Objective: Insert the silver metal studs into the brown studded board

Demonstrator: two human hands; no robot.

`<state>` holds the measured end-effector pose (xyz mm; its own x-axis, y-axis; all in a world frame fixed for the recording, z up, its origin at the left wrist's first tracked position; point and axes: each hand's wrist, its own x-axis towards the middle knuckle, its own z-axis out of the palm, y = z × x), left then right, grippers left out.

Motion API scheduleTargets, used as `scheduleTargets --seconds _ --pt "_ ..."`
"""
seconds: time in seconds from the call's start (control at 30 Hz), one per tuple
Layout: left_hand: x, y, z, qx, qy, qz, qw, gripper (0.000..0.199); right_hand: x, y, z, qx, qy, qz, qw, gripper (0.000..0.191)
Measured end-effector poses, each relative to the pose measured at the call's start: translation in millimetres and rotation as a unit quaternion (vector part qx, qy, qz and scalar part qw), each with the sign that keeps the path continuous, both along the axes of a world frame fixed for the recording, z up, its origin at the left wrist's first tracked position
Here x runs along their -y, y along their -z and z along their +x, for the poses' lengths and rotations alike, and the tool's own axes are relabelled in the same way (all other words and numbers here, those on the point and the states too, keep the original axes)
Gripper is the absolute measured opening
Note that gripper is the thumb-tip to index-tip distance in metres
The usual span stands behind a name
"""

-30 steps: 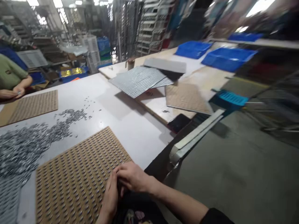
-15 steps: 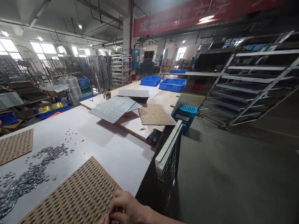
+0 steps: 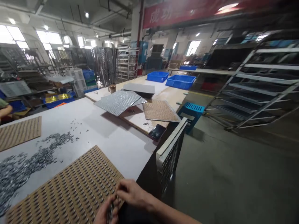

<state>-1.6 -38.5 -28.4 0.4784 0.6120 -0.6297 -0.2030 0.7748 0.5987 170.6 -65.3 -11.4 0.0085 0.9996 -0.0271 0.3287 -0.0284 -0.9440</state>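
Metal pieces now show in the curled left hand, the right hand pinched beside it, a co-worker's arm reappearing far left.

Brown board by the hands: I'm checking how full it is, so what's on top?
Rows of small metal pieces run across the brown board. The right hand and left hand hide part near its right edge; what lies beneath them can't be seen.

Three brown boards, one phone, one mug, one teal stool, one banner
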Motion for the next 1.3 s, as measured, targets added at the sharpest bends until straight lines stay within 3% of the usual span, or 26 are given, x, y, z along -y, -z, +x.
scheduleTargets --seconds 0.13,0.2,0.43,0.57,0.7,0.83,0.9,1.0,1.1,1.2,1.3 --pt "16 -10.7 1 0.077 -0.067 -0.117 0.988 0.013 -4 10.7 13 0.038 0.119 0.011 0.992 0.013" --pt "24 -10.1 3 0.086 -0.07 -0.128 0.986 0.015 -10 19.6 20 0.079 0.126 0.007 0.989 0.012" --pt "29 -5.8 1 0.015 -0.051 0.013 0.998 0.035 -29 41.4 20 0.162 0.098 -0.019 0.982 0.014" --pt "23 -7.7 -2 -0.013 -0.059 0.028 0.998 0.036 -34 40.0 17 0.197 0.067 -0.035 0.977 0.014" --pt "18 -9.3 -2 0.02 -0.095 0.006 0.995 0.038 -38 37.8 18 0.227 0.049 -0.058 0.971 0.014" --pt "14 -12.1 1 0.029 -0.08 0.001 0.996 0.035 -41 37.4 18 0.244 0.044 -0.072 0.966 0.013" --pt "12 -14.6 1 0.023 -0.076 0.005 0.997 0.032 -39 35.4 18 0.232 0.059 -0.075 0.968 0.007" --pt "12 -19.0 2 0.013 -0.077 0.012 0.997 0.034 -28 24.8 16 0.156 0.08 -0.044 0.984 0.016" --pt "14 -21.8 3 0.011 -0.064 0.022 0.998 0.038 -10 6.1 12 0.091 -0.005 0.046 0.995 0.014" --pt "19 -21.2 7 0.016 -0.036 0.048 0.998 0.04 5 -8.5 5 0.098 -0.119 0.094 0.984 0.017" --pt "25 -19.1 12 0.017 -0.019 0.071 0.997 0.041 13 -10.5 1 0.113 -0.146 0.107 0.977 0.016"
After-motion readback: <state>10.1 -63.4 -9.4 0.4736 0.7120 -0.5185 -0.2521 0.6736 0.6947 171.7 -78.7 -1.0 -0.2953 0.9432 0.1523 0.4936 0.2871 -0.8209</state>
